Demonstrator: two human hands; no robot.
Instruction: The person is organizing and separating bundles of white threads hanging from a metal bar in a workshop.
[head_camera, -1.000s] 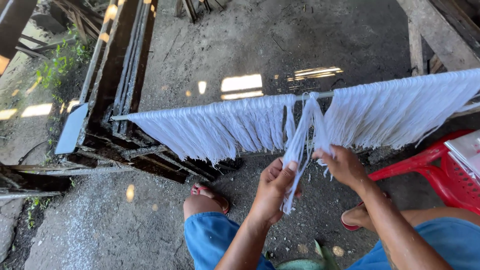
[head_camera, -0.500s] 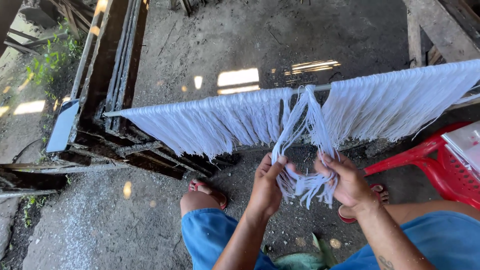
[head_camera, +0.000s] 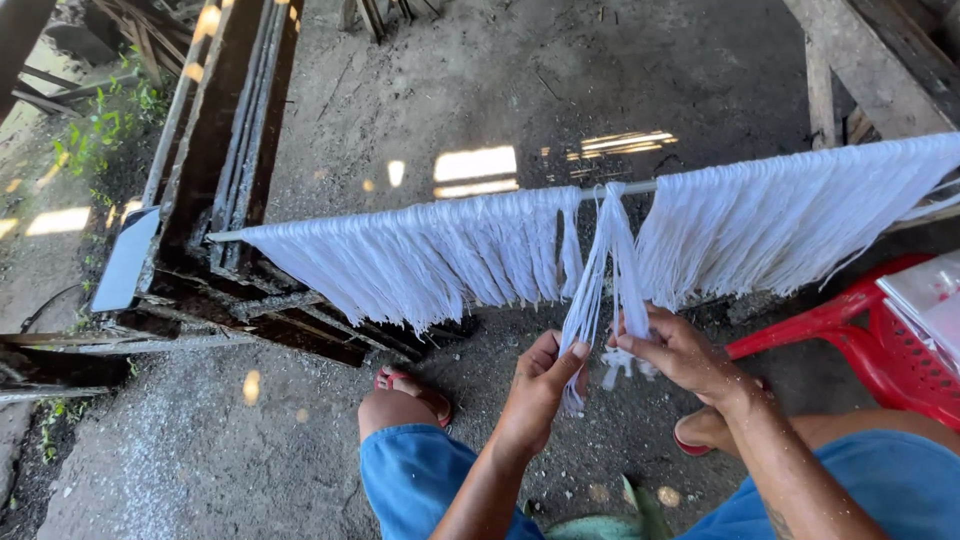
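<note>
A thin horizontal rod (head_camera: 640, 187) carries a long fringe of white strands (head_camera: 440, 255) on the left and another mass (head_camera: 790, 215) on the right. Between them one separate bundle of white strands (head_camera: 603, 265) hangs from the rod. My left hand (head_camera: 540, 385) pinches the bundle's left half near its lower end. My right hand (head_camera: 675, 350) grips the right half, with loose strand ends sticking out below the fingers. My knees in blue shorts (head_camera: 425, 480) sit under the hands.
A dark wooden frame (head_camera: 225, 150) lies on the dirt floor at the left. A red plastic chair (head_camera: 880, 340) stands at the right with something white on it. Wooden beams (head_camera: 870, 60) cross the top right. My sandalled feet (head_camera: 410, 385) rest on the ground.
The bundle was looped wide between both hands half a second ago; now both halves hang straighter and tighter, and my hands have come closer together under the rod.
</note>
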